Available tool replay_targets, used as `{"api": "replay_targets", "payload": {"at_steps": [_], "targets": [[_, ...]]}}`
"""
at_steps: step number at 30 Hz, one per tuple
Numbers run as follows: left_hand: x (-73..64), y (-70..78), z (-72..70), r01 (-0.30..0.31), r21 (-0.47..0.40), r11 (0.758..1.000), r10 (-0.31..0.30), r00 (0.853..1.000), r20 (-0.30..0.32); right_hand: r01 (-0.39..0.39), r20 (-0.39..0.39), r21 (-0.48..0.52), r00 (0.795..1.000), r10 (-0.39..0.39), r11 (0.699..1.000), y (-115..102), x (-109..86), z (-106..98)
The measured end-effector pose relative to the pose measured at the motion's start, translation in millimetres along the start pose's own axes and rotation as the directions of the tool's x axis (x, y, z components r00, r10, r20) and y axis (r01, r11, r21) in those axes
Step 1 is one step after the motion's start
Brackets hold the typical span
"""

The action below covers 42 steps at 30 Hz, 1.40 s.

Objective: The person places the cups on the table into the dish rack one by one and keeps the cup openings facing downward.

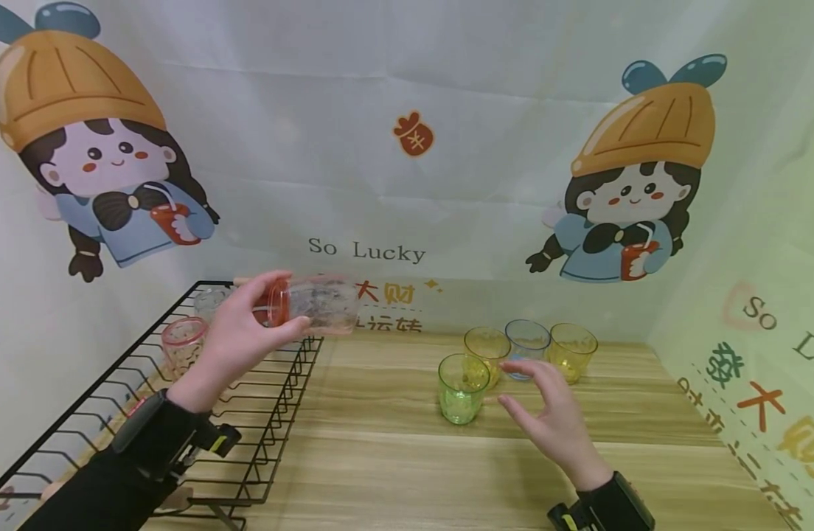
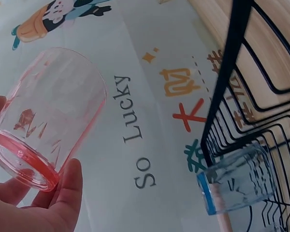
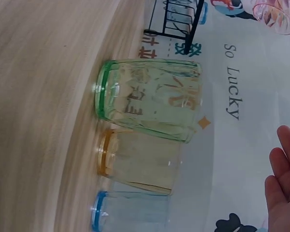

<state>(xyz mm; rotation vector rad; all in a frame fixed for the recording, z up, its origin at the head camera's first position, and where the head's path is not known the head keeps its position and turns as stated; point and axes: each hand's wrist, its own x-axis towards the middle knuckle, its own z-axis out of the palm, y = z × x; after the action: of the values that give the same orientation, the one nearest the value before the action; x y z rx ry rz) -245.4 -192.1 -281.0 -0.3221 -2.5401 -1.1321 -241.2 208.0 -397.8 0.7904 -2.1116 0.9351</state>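
My left hand grips a pink-tinted glass by its thick red base. It holds the glass on its side, mouth to the right, above the far end of the black wire rack. In the left wrist view the pink glass has nothing in it, and thumb and fingers pinch its base. My right hand is raised with fingers apart and holds nothing. Nearest to it, a green glass stands upright on the wooden table.
Behind the green glass stand a yellow glass, a blue glass and another yellow glass, close together. In the rack sit another pink glass and a light blue glass. A printed cloth rises behind the table.
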Motion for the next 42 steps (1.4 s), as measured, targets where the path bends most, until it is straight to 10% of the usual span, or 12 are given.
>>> {"api": "replay_targets", "payload": {"at_steps": [42], "targets": [[17.7, -48.2, -22.9, 0.088, 0.291, 0.953, -0.129, 0.983, 0.128, -0.008, 0.065, -0.118, 0.998, 0.016, 0.993, 15, -10.0, 7]]}}
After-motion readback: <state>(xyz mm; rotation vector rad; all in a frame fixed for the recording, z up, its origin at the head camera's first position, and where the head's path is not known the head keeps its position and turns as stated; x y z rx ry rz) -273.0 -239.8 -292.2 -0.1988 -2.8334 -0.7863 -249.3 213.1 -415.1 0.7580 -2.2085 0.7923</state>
